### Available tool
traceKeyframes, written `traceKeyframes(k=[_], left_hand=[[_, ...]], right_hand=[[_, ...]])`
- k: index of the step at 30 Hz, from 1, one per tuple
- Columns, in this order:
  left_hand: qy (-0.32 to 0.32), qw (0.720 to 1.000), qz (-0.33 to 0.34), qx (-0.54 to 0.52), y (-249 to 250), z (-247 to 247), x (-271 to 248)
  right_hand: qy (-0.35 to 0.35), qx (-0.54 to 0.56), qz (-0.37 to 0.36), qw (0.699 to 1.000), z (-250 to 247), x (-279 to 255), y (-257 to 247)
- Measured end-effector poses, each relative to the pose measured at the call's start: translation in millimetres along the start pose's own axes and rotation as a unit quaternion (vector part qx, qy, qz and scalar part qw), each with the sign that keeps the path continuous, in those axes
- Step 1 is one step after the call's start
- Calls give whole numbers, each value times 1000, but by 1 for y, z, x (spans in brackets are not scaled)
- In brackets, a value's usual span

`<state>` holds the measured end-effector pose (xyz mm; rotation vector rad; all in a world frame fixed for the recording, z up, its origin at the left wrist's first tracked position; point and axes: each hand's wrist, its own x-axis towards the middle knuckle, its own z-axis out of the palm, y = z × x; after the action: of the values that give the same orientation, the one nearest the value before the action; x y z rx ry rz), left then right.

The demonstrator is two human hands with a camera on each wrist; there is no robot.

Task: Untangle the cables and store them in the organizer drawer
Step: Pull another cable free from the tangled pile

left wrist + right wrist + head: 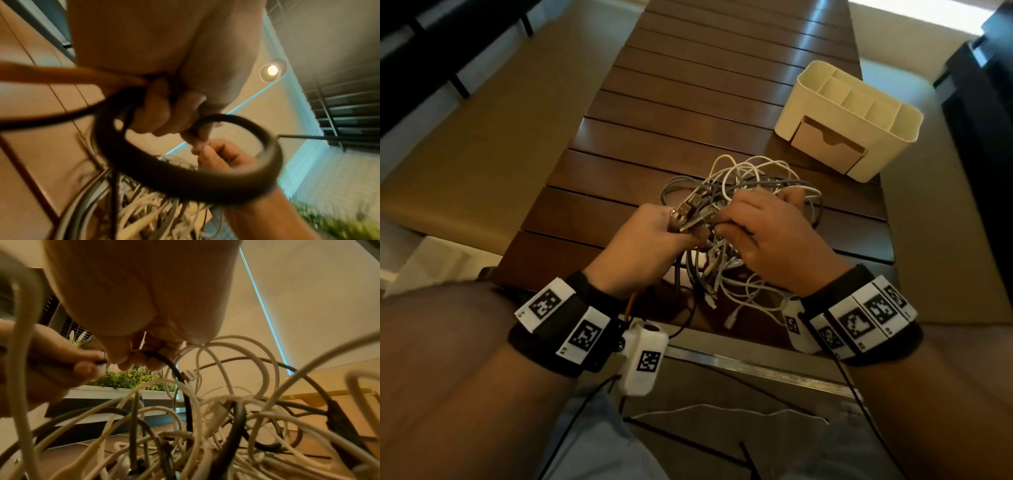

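Note:
A tangle of white and grey cables [750, 185] lies on the near end of the dark slatted table [688, 102], partly lifted between both hands. My left hand [654, 233] grips a bunch of cable ends with metal plugs [685, 212]; in the left wrist view its fingers [164, 113] curl round a dark cable loop [205, 186]. My right hand [763, 222] pinches a dark cable [174, 368] right beside the left hand, fingers [131, 360] curled. The cream organizer [859, 102] stands at the table's right, its small drawer [825, 144] closed, facing me.
Loose cable ends [732, 318] hang over the table's near edge toward my lap. Tan floor lies on both sides of the table. Dark furniture [983, 120] stands at the right. A planter with green and yellow plants [131, 379] shows behind the hands.

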<state>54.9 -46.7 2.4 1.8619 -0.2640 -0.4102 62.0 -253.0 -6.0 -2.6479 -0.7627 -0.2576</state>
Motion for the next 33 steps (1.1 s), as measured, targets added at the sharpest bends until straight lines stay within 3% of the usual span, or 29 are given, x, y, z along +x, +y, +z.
traceKeyframes(k=[2,5,8,13,17,19,21,24,26,28,31,33], left_hand=[[15,994,39,-98,3,-7,-3],[44,961,59,-267,-6,-32,-2],[50,960,47,-271,-15,-45,1],[29,976,41,-210,-14,-30,2],[29,979,51,-196,-11,-22,1],[11,978,72,-197,-10,-19,0],[-2,970,96,-221,-7,-19,-3],[35,948,79,-306,-5,-31,-3],[77,955,50,-282,-7,-39,-2],[106,980,7,-167,-12,-39,0],[88,995,-55,5,-20,-31,3],[66,996,-55,30,-21,-26,2]], right_hand=[[12,-3,20,1000,-3,0,4],[-13,-52,104,993,-12,-1,26],[-49,-80,185,978,-20,-3,44],[85,-54,145,984,-25,-3,20],[143,29,55,988,-33,6,-14],[101,139,45,984,-28,7,-28],[11,215,95,972,-16,5,-32],[-68,226,187,953,-2,0,-16],[-64,213,216,951,-3,-1,-4],[-19,263,236,935,-11,1,1],[71,325,216,918,-27,3,7],[86,326,193,922,-33,2,11]])
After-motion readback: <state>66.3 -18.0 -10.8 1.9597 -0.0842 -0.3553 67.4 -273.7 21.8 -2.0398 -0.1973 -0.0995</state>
